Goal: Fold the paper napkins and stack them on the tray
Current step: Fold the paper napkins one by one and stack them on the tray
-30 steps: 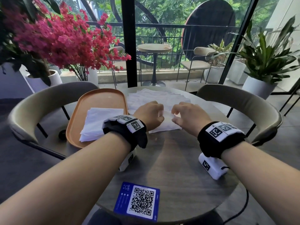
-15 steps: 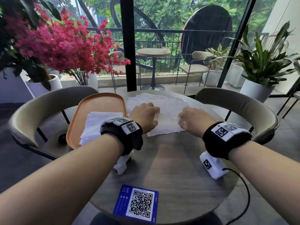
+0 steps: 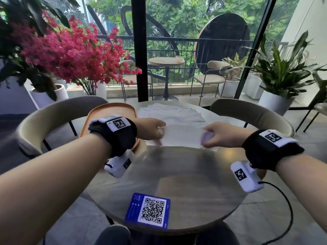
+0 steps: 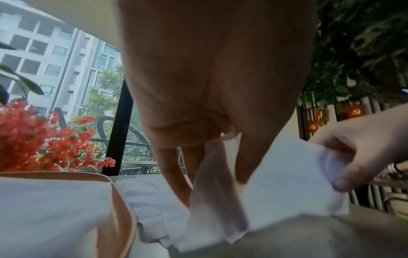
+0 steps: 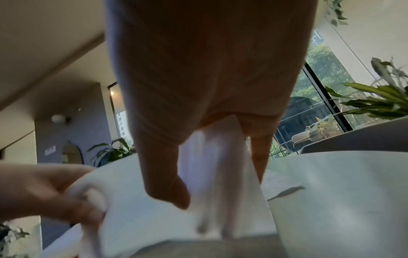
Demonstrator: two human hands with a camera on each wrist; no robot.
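While both hands' grips pinch the napkin, only wrist views show thumbs.

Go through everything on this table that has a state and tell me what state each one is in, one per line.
Left hand: pinching the held napkin's left edge.
Right hand: pinching its right edge.
Held napkin: stretched between the hands, above the table.
Napkin pile: unfolded, spread loosely behind the hands.
Tray: holds white napkins, seen from the left wrist.
QR card: flat, face up at the near edge.
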